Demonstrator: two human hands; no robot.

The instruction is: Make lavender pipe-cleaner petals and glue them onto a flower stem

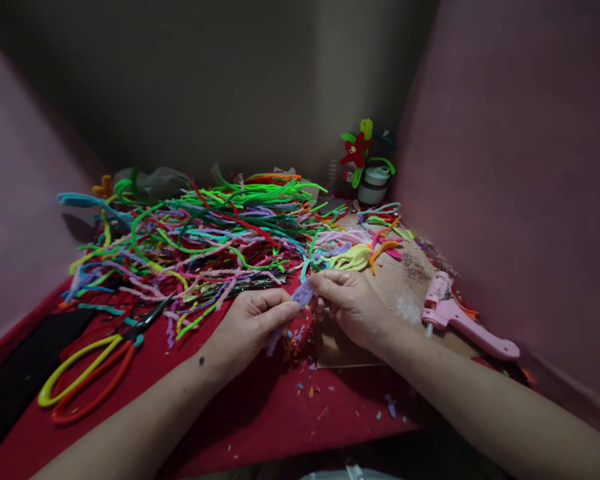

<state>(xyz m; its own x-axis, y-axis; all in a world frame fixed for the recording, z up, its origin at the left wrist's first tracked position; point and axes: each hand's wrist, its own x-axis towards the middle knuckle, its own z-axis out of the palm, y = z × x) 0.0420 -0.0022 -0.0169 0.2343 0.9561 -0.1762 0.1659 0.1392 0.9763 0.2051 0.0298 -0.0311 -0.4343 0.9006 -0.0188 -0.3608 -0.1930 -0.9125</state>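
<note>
Pinching a fuzzy, looped purple stem point(303, 293) between left grip point(294, 307) and right grip point(314, 288), above red cloth point(260, 413) flecked with fluff.

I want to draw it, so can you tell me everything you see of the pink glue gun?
The glue gun is pink, with a smooth look like plastic. Its short, thick body has dark, messy smudges, and a pale stick pokes out below. The long handle slants down to the right and ends in a rounded tip. It lies at the right side of the brown board, and neither hand touches it. I can't tell whether it is on.
</note>
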